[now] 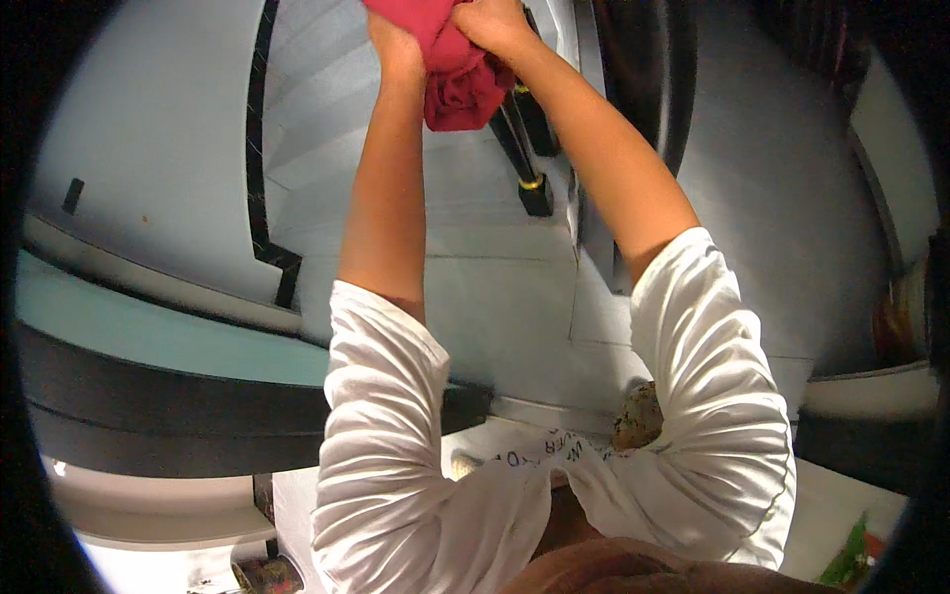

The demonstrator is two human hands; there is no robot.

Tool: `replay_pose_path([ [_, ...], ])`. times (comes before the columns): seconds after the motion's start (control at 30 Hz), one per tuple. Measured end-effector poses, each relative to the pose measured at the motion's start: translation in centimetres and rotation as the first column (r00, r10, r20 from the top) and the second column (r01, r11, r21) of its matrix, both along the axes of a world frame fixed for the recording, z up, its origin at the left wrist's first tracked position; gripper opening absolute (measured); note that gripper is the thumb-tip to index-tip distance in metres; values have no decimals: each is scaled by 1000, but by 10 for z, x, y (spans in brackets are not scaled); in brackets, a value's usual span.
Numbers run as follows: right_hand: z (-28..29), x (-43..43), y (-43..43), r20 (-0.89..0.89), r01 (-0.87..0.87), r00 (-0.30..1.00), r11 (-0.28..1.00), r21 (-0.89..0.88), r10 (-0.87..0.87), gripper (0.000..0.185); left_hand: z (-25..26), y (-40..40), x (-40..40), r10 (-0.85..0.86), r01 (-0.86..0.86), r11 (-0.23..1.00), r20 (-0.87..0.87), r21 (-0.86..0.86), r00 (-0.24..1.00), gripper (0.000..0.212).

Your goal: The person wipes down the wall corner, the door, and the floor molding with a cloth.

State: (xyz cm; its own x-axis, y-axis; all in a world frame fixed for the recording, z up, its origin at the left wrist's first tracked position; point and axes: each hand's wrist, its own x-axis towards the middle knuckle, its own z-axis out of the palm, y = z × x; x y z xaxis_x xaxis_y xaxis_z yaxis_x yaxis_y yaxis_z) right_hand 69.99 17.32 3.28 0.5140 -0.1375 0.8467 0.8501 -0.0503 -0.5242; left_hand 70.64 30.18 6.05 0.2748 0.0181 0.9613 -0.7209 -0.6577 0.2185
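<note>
Both arms reach out to the top edge of the head view, over a staircase. A crumpled red cloth (464, 93) hangs between my hands. My left hand (393, 44) is at the cloth's left side, partly behind it and cut by the frame's top, so its fingers are hidden. My right hand (493, 22) grips the cloth from the right with bent fingers. Part of the fabric is bunched in folds below the hands.
Pale stair treads (326, 134) rise beyond the landing floor (497, 297). Black balusters with gold rings (531, 182) and a dark curved handrail (672, 89) stand on the right. A pale wall (156, 111) with black stepped trim (256, 148) bounds the left.
</note>
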Motion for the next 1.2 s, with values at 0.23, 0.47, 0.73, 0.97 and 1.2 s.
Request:
replay_pose_path([
  [0.23, -139, 3, -13, -222, -103, 970, 995, 13, 103, 50, -162, -23, -22, -497, 278, 825, -397, -493, 772, 42],
  [0.47, -324, -58, -8, -572, -76, 820, 984, -161, -30, 59, -341, -27, -85, -582, 29, 684, -521, -729, 625, 45],
  [0.73, -319, -125, -17, -751, -622, 659, 594, -510, 45, 52, -435, -40, -205, -809, -143, 115, -177, -983, 561, 49],
  [0.97, -282, -157, -53, -914, -841, -32, 483, 244, 405, 54, -369, -65, -284, -717, -287, 340, -444, -896, 538, 51],
  [1.2, -176, -174, -5, -733, -752, 55, 511, 417, 678, 47, -186, -38, -332, -114, -290, 854, -700, -431, 705, 55],
])
